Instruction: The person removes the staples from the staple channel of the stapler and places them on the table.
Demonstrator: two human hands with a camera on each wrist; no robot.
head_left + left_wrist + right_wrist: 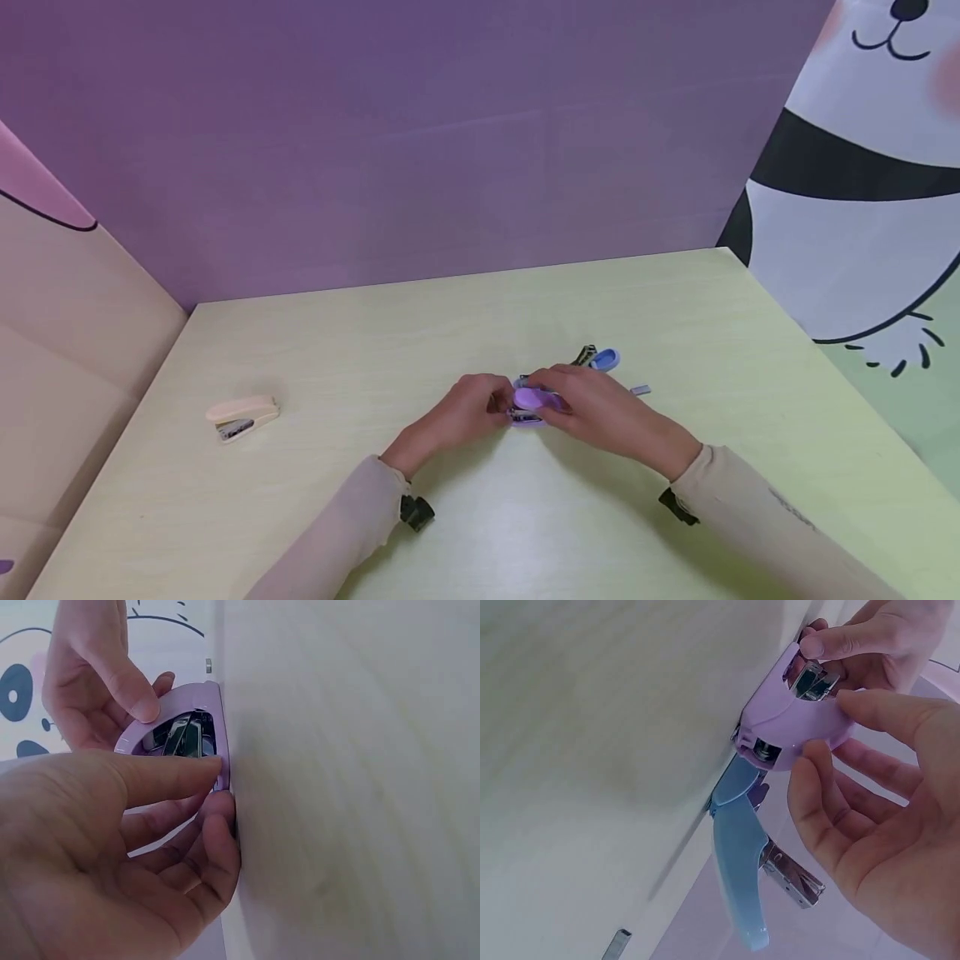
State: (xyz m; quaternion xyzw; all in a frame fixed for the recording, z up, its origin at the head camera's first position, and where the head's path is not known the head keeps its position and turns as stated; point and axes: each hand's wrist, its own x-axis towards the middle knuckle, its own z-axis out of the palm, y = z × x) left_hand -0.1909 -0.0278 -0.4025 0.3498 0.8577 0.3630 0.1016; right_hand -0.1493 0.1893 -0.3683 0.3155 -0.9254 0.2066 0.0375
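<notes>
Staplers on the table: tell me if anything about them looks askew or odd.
The blue stapler, beyond the right hand, looks odd: its cover is swung wide open, with a metal part jutting out. Nearby, a small metallic strip lies loose.

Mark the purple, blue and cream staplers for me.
Purple stapler (796,724), right wrist view: on its plastic casing.
Blue stapler (737,862), right wrist view: on its long blue arm.
Cream stapler (242,409), head view: on its upper cover.
</notes>
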